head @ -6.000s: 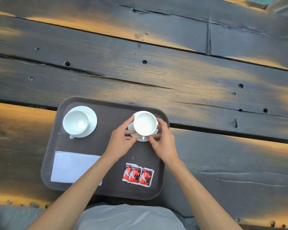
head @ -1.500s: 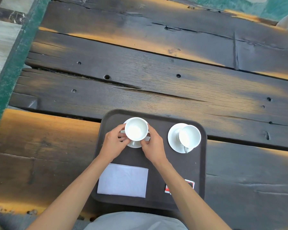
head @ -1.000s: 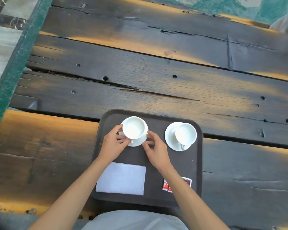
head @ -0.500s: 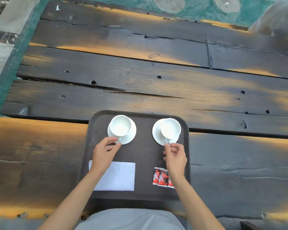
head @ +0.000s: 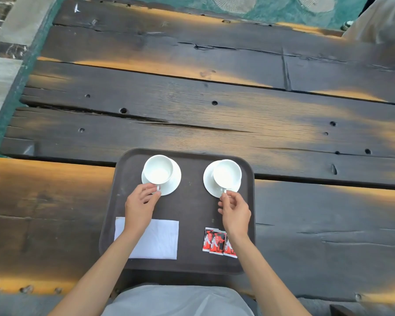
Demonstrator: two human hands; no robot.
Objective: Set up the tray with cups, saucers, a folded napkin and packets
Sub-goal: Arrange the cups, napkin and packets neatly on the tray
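Note:
A dark brown tray [head: 192, 206] lies on the wooden table's near edge. At its far left an empty white cup [head: 158, 171] stands on a saucer [head: 172, 185]; my left hand [head: 140, 205] pinches that cup's handle. At the far right a second white cup [head: 226, 175] sits on its saucer [head: 209, 183], and my right hand [head: 234, 210] pinches its handle with thumb and forefinger. A folded white napkin [head: 160, 239] rests at the near left, partly under my left forearm. Red packets [head: 214, 244] lie at the near right beside my right wrist.
The dark, weathered plank table [head: 214, 115] stretches away beyond the tray. Its left edge [head: 14, 124] drops to a green-bordered floor. A person's light clothing [head: 383, 21] shows at the far right corner.
Both hands left the left cup's saucer; my right hand crossed to the right cup's handle and my left took the left cup's handle. The packets came into view from under my right arm.

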